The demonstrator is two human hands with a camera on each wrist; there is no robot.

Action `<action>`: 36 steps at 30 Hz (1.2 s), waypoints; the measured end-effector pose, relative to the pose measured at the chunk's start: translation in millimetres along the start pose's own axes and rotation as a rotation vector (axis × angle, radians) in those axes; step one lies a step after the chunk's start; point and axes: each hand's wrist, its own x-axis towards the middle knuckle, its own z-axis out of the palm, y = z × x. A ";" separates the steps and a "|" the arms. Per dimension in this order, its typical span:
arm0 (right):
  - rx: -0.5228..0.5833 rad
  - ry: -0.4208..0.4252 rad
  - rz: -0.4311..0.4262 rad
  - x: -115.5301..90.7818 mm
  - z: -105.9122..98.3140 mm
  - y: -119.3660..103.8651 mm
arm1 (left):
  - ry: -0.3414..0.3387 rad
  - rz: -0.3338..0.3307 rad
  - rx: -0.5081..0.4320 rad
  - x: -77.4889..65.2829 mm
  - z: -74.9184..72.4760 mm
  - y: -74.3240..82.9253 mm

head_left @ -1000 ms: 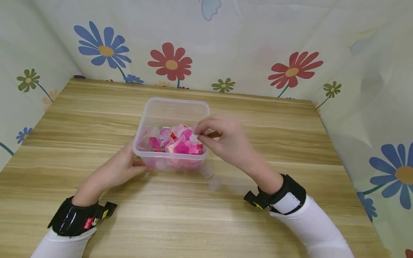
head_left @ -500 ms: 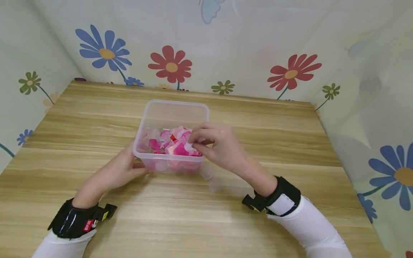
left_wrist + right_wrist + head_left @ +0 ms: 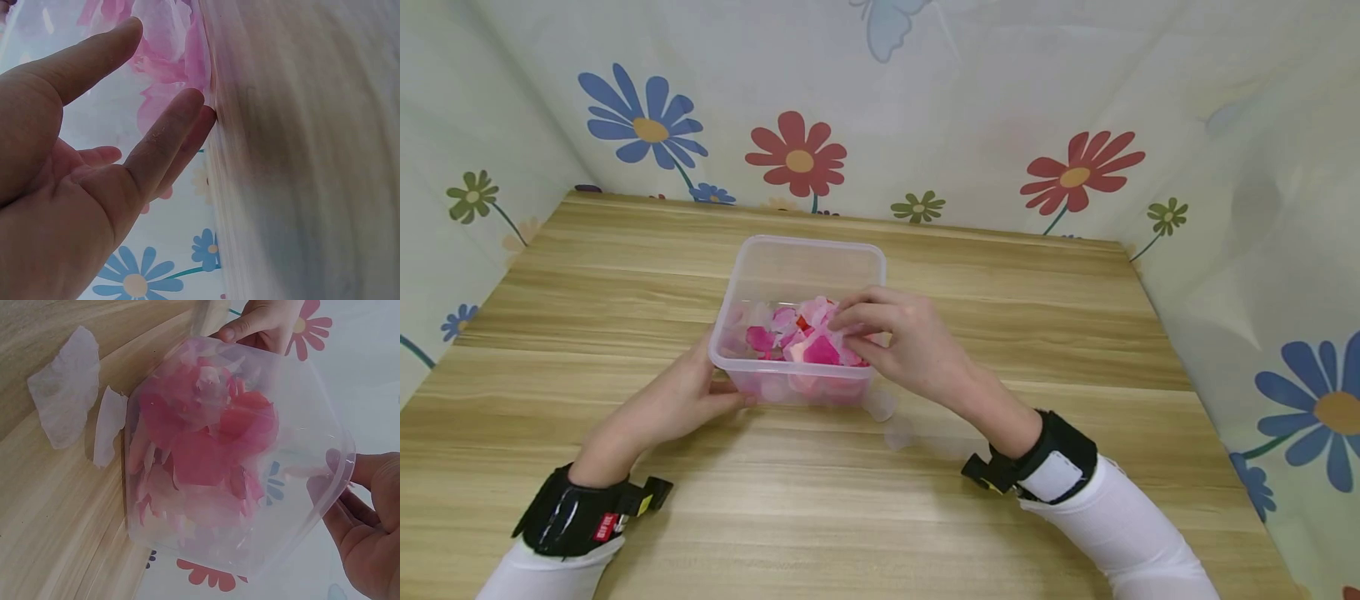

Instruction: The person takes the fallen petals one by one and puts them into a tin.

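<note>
A clear plastic box [image 3: 797,364] on the wooden table holds a heap of pink, white and red artificial petals [image 3: 822,350]. My left hand [image 3: 679,392] rests against the box's near left corner. Its thumb and fingers [image 3: 156,147] lie fairly straight along the wall in the left wrist view. Over the right rim reaches my right hand [image 3: 910,337], fingertips inside above the petals. Through the wall in the right wrist view, its thumb and forefinger stand apart, with a faint pale petal [image 3: 306,470] just off their tips.
Two pale petals lie on the tabletop by the box's near right corner: a larger one [image 3: 69,390] and a narrower one [image 3: 109,428]. A flower-printed cloth [image 3: 955,108] surrounds the table's back and sides.
My right hand has moved left and slightly down into the box. The white petal it pinched has left the fingers, which have parted. The left hand stays at the box.
</note>
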 end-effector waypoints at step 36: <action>-0.166 0.010 0.291 -25.7 -32.7 25.3 | 0.006 0.003 -0.005 0.0 0.4 1.1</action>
